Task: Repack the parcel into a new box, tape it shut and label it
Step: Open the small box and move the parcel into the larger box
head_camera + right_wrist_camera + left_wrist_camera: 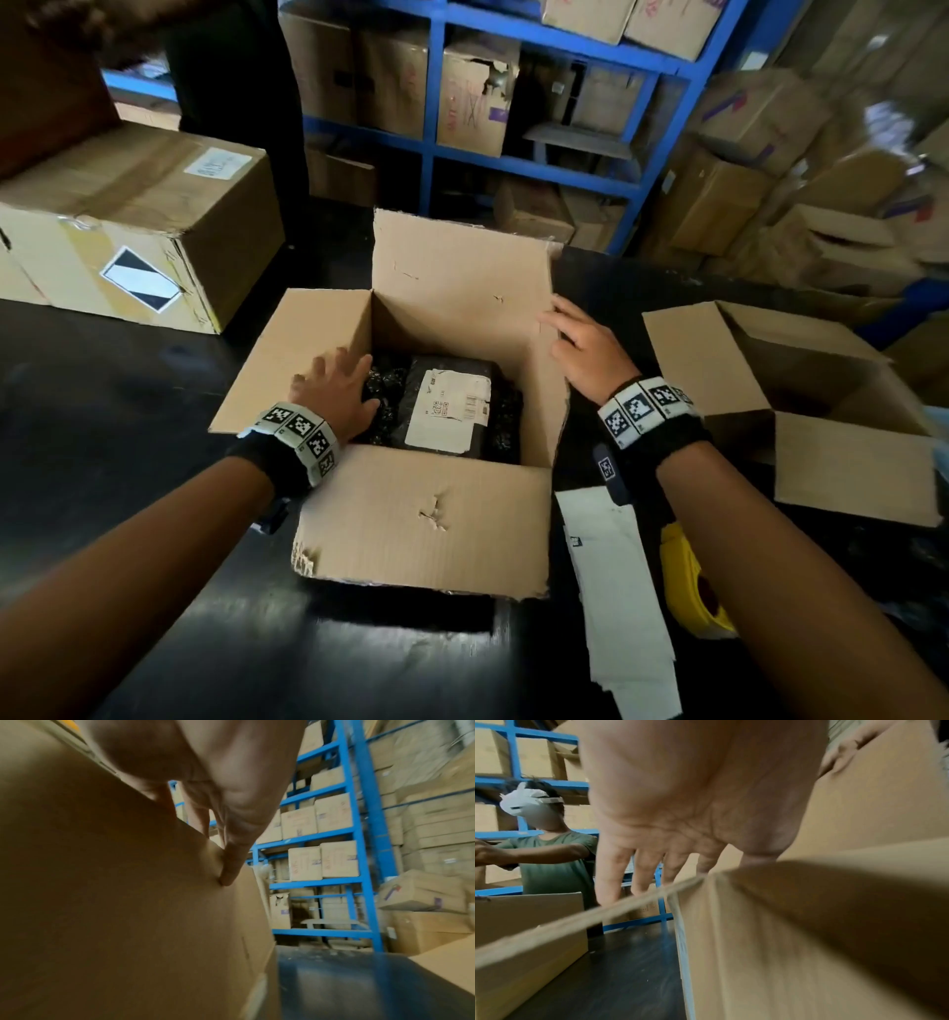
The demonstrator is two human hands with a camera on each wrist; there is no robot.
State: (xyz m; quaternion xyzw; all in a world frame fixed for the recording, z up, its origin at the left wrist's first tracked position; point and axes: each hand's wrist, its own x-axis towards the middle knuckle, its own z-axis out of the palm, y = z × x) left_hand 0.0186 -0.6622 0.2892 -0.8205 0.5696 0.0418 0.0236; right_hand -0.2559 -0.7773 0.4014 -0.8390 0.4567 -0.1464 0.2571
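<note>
here, 1 parcel (447,406) inside 1 open box (426,519), 2 flat, released hands on its flaps: left hand (336,393), right hand (585,349)

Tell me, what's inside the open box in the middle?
A black parcel with a white label lies in the box, with dark packing around it. What lies under the parcel is hidden.
</note>
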